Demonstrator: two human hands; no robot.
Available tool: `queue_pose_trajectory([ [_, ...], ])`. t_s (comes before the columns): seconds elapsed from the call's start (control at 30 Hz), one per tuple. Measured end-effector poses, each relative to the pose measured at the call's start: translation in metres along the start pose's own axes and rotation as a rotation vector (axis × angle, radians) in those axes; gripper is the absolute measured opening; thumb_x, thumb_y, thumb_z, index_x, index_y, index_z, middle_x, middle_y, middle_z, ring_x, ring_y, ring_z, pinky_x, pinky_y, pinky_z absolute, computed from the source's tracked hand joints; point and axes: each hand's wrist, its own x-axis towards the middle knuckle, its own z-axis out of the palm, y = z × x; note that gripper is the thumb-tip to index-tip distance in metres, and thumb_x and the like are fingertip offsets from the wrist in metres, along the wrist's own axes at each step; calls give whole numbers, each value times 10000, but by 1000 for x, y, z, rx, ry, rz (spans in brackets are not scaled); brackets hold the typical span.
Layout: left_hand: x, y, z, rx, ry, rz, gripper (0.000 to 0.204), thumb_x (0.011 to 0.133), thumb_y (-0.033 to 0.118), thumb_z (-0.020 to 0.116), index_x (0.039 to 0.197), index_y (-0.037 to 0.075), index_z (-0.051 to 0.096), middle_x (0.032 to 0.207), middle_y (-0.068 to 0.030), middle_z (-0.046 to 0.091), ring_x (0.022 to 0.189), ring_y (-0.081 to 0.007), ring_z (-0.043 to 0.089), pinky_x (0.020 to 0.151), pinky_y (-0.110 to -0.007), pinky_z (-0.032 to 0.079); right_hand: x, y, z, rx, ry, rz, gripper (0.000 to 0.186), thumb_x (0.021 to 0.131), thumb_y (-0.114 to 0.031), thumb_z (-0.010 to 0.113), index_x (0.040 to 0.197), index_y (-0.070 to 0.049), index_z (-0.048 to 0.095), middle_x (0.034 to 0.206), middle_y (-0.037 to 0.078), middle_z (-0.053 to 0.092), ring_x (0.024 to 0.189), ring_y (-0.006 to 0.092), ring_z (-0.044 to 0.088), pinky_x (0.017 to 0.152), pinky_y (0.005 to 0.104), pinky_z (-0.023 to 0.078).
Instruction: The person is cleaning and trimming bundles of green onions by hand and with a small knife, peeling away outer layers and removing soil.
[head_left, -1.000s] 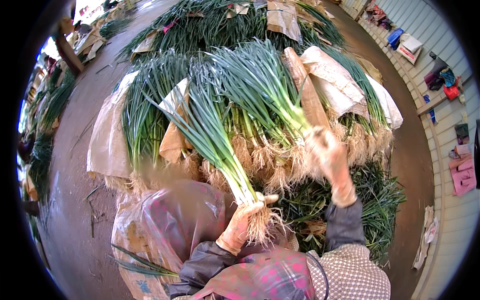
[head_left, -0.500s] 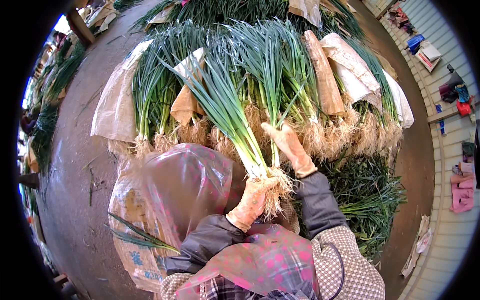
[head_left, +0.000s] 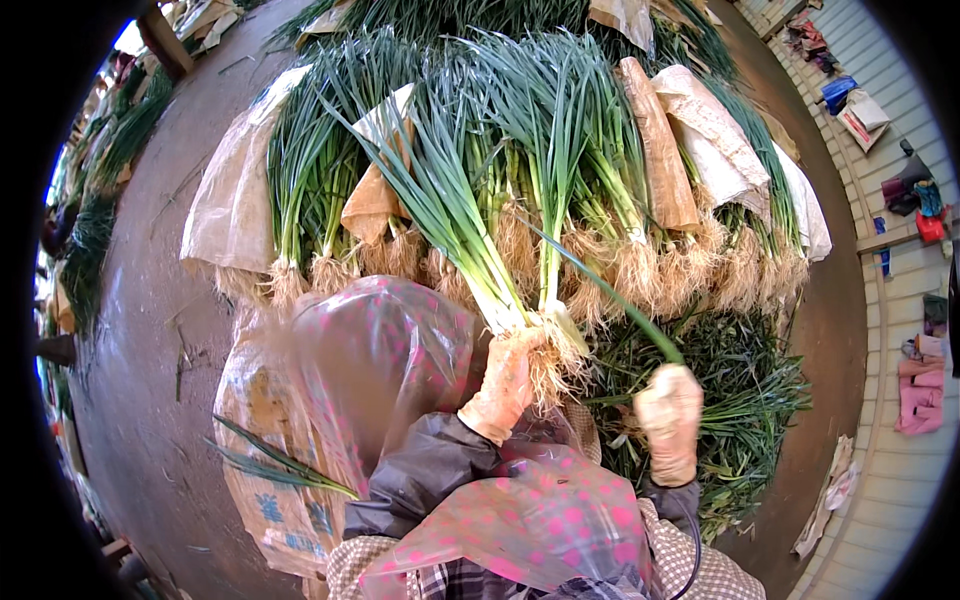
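My gloved left hand (head_left: 505, 385) grips a bunch of green onions (head_left: 450, 220) just above its pale hairy roots, with the long leaves fanning up and to the left. My gloved right hand (head_left: 668, 415) is closed on one long green leaf (head_left: 600, 285) that stretches from the bunch down to the right. Both hands are above my lap, which is covered by a clear pink-dotted plastic sheet (head_left: 370, 360).
A big stack of green onion bundles (head_left: 600, 180) lies ahead with roots toward me, partly covered by tan sacks (head_left: 660, 150). Stripped green leaves (head_left: 740, 400) are heaped at my right. A woven sack (head_left: 265, 480) lies at my left on the brown floor.
My right hand has come down from the stacked bundles to the lower right, drawing a single leaf off the bunch. My left hand has kept its grip on the bunch.
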Motion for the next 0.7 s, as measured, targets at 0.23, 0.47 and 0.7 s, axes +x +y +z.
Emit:
queue_pose_trajectory([
  [0.23,0,-12,-14,22,-120,57,245,879,40,621,1118,-6,596,976,-66,655,827,-158,657,742,-305,564,18,-3,-55,-967,-160,308,917,854,-468,671,1505,9,237,1454,252,426,963,228,651,895,345,498],
  [0.47,7,-15,-29,111,-88,108,173,816,-20,669,986,-21,638,915,-73,665,778,-153,648,707,-287,544,119,46,35,-1300,-952,-411,296,931,-363,609,1050,-93,621,711,155,610,625,289,625,559,363,490],
  [0.7,2,-6,-29,147,-36,131,140,847,3,637,984,3,611,828,-42,630,695,-142,606,629,-290,523,34,6,89,-706,-1127,-292,288,982,-237,547,851,-33,702,676,86,651,556,177,610,518,278,495],
])
